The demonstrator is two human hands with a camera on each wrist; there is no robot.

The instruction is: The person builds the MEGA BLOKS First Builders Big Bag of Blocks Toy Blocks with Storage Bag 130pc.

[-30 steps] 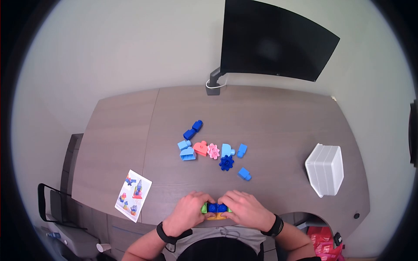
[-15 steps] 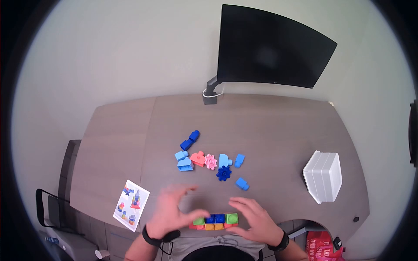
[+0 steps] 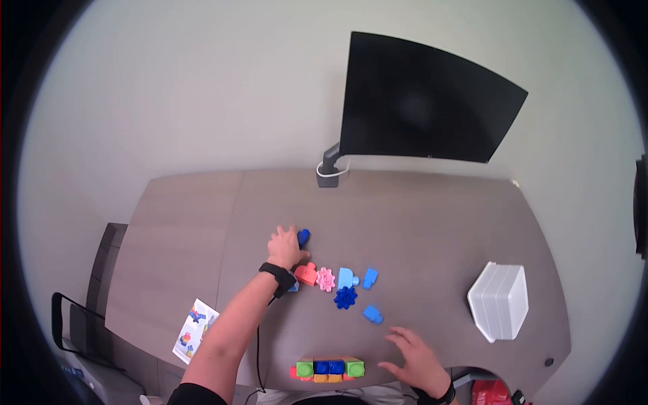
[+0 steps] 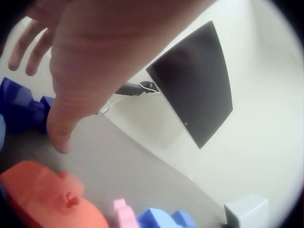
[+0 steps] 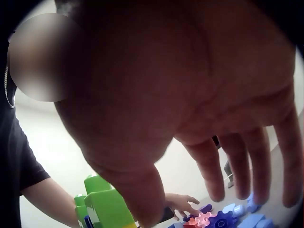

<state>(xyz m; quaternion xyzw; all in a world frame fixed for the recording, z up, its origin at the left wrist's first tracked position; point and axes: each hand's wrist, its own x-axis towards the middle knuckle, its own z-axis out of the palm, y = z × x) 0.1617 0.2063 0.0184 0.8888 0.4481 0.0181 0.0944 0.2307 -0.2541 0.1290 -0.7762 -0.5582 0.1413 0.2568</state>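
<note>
Over the dark blue blocks [image 3: 304, 237] my left hand [image 3: 285, 248] hangs with fingers spread, partly hiding them. In the left wrist view, its thumb [image 4: 61, 135] hangs beside those dark blue blocks [image 4: 18, 107], above a red rounded block [image 4: 52, 199]; whether it touches them I cannot tell. My right hand [image 3: 418, 364] is open and empty, to the right of a row of joined blocks [image 3: 329, 368] at the table's near edge. That row has green ends, dark blue in the middle and orange and red below. A green block [image 5: 107, 206] shows past the right thumb.
Mid-table lie a pink gear [image 3: 326, 279], a dark blue gear [image 3: 345, 298], a red block [image 3: 306, 274] and several light blue blocks [image 3: 372, 314]. White stacked containers [image 3: 501, 301] stand at the right, a picture sheet [image 3: 194, 332] at the left. A monitor [image 3: 432, 98] is behind.
Both hands have let go of the joined blocks. My left hand has moved forward to the dark blue blocks; my right has drawn off to the right. The head view has shifted.
</note>
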